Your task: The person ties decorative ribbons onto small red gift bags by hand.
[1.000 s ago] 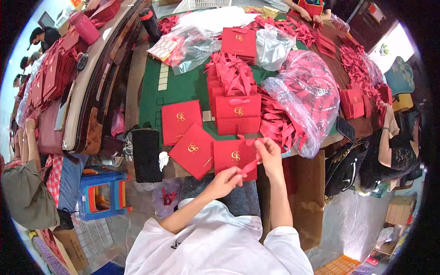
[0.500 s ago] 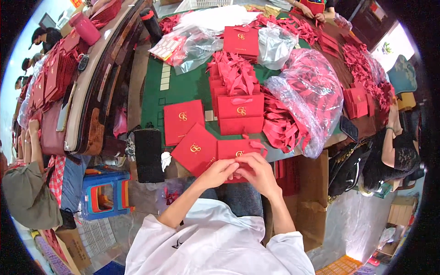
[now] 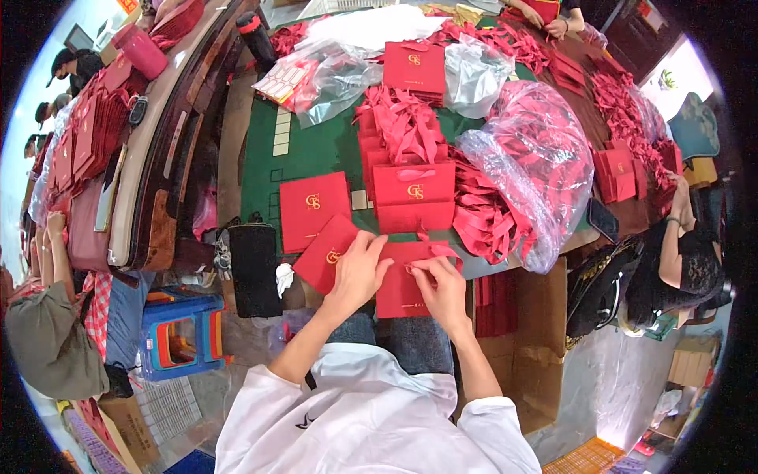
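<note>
In front of me a small red paper bag [image 3: 401,303] lies at the table's near edge, with a red ribbon [image 3: 447,251] looped at its upper right. My left hand [image 3: 357,272] is at the bag's left edge, thumb apart from the other fingers, partly over a second red bag [image 3: 322,254]. Thumb and forefinger of my right hand [image 3: 444,294] are pinched together over the front bag's upper middle; what they hold is too small to make out. Farther left lies another flat red bag [image 3: 313,212] with a gold emblem.
Beyond stand red bags with ribbons [image 3: 414,194], beside a clear plastic sack of red ribbons [image 3: 545,170]. A black pouch [image 3: 254,272] and crumpled white tissue [image 3: 284,278] are at the left edge. A phone [image 3: 602,220] lies right. Other people work around the tables.
My hands, together over the bag before, have moved apart. The left has gone left and up to the bag's edge; the right has shifted slightly right, uncovering more of the bag.
</note>
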{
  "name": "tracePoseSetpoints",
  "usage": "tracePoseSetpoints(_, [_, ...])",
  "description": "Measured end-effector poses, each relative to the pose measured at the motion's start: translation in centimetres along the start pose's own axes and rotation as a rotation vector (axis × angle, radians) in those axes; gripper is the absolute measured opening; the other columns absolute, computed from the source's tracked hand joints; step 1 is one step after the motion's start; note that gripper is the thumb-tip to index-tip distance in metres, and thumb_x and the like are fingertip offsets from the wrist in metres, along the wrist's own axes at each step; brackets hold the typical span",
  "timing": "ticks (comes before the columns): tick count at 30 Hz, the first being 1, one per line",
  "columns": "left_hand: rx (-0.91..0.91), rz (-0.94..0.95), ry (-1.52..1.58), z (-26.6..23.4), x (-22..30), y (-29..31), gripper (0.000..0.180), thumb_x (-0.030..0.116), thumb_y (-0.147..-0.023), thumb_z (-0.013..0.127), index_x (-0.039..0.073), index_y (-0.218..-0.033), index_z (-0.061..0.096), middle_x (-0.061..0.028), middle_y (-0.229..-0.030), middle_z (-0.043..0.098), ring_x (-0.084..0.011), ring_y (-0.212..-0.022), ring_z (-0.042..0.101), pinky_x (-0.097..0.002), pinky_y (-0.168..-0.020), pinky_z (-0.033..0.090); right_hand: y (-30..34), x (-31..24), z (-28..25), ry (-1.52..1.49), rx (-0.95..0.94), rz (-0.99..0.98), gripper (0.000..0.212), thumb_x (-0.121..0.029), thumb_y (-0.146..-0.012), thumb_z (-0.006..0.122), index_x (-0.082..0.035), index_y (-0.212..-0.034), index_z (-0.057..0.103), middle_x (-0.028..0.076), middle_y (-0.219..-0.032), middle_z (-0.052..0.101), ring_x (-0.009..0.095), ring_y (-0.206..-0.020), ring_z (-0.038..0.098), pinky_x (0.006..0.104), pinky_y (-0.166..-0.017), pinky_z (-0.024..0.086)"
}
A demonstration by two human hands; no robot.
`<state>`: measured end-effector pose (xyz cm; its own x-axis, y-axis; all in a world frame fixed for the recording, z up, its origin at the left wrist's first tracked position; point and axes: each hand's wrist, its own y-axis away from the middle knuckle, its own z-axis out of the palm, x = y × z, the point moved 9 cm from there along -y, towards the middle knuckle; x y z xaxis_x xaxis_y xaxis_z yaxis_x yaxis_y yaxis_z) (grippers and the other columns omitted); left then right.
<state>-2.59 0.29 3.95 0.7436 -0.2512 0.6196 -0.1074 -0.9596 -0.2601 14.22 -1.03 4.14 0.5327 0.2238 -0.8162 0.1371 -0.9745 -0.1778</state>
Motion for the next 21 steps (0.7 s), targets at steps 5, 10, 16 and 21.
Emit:
tracePoseSetpoints(5, [-0.076, 0.017, -0.004, 1.4, 0.2, 0.2, 0.037, 0.018, -0.083, 0.073, 0.004, -0.115, 0.062, -0.0146, -0.105, 0.058, -0.0348, -0.094, 0.063, -0.0434, -0.075, 0.055, -0.1, 0.8, 0.8, 0.079, 0.078, -0.030, 0.011, -0.012, -0.084, 0.072, -0.005, -0.092, 0.069, 0.012, -0.086, 0.065, 0.031, -0.082, 0.065, 0.0392, -0.072, 0.052])
tracePoseSetpoints(10, [-0.076, 0.061, 0.022, 1.8, 0.5, 0.9, 0.035, 0.018, -0.081, 0.074, 0.005, -0.112, 0.063, -0.0134, -0.106, 0.059, -0.0349, -0.092, 0.064, -0.0427, -0.074, 0.055, -0.2, 0.5, 1.5, 0.108, 0.089, -0.007, 0.010, -0.011, -0.082, 0.072, -0.004, -0.086, 0.066, 0.013, -0.084, 0.064, 0.032, -0.080, 0.064, 0.0410, -0.070, 0.052])
tracePoseSetpoints(16, [-0.079, 0.025, 0.083, 1.9, 0.8, 1.4, 0.029, 0.014, -0.080, 0.075, 0.007, -0.106, 0.063, -0.0131, -0.103, 0.058, -0.0352, -0.089, 0.064, -0.0435, -0.072, 0.055, 0.2, 0.5, 1.5, 0.145, 0.110, -0.021, 0.010, -0.010, -0.080, 0.071, -0.003, -0.081, 0.063, 0.013, -0.079, 0.062, 0.033, -0.075, 0.062, 0.0429, -0.067, 0.049])
tracePoseSetpoints(21, [-0.048, 0.011, 0.118, 1.6, 1.4, 1.4, 0.026, 0.012, -0.080, 0.074, 0.008, -0.103, 0.062, -0.0134, -0.100, 0.057, -0.0357, -0.086, 0.064, -0.0440, -0.067, 0.055, 0.6, 0.0, 0.9, 0.124, 0.136, -0.004, 0.012, -0.010, -0.080, 0.071, -0.003, -0.078, 0.061, 0.013, -0.076, 0.060, 0.032, -0.073, 0.060, 0.0433, -0.065, 0.048])
